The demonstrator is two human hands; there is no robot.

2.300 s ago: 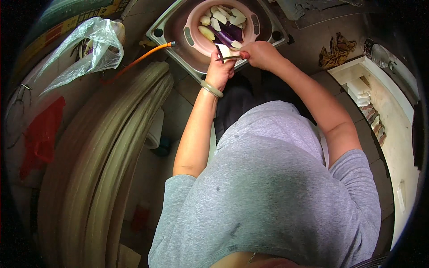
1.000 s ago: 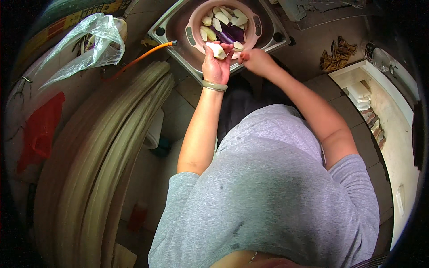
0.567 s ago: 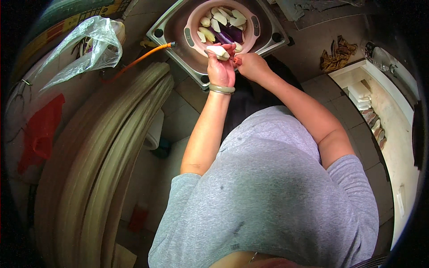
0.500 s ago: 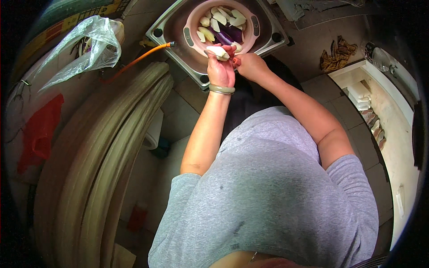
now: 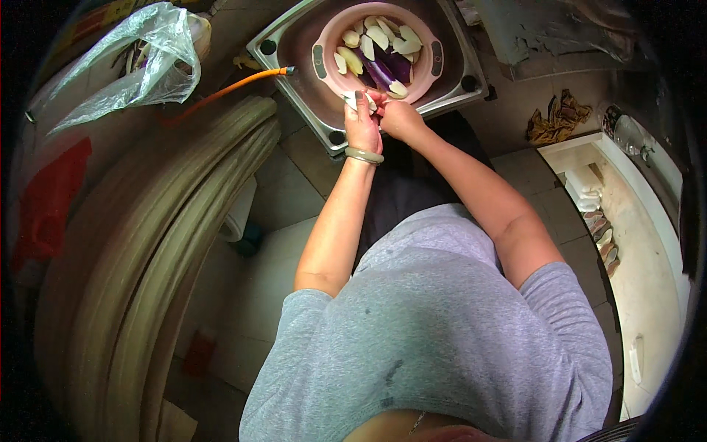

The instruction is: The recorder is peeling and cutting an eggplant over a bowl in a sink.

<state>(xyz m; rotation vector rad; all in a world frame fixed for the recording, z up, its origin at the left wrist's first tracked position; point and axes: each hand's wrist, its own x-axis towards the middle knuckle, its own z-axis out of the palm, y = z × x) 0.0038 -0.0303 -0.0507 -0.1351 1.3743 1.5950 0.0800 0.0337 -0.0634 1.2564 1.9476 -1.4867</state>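
Note:
My left hand (image 5: pixel 361 131), with a pale bangle at the wrist, is closed round a white cut vegetable piece (image 5: pixel 350 99), its thumb lying along it. Pressed close beside it, my right hand (image 5: pixel 401 120) is closed; what its fingers grip is hidden, with only a trace of red at the fingertips. Just beyond both hands is a pink basin (image 5: pixel 322 40) with grey handles. Inside lie several white cut pieces (image 5: pixel 378 37) and purple eggplants (image 5: pixel 380 74), one with a pale cut end.
The basin stands in a steel sink (image 5: pixel 460 51). To the left are a clear plastic bag (image 5: pixel 158 70) with vegetables in it, an orange hose (image 5: pixel 236 85), a red bag (image 5: pixel 51 199) and a long ribbed bundle (image 5: pixel 169 243). Crumpled brown material (image 5: pixel 560 118) lies to the right.
Both hands have shifted slightly left and closer together. My left hand has turned, so its thumb now covers part of the white piece. The view has shifted a little.

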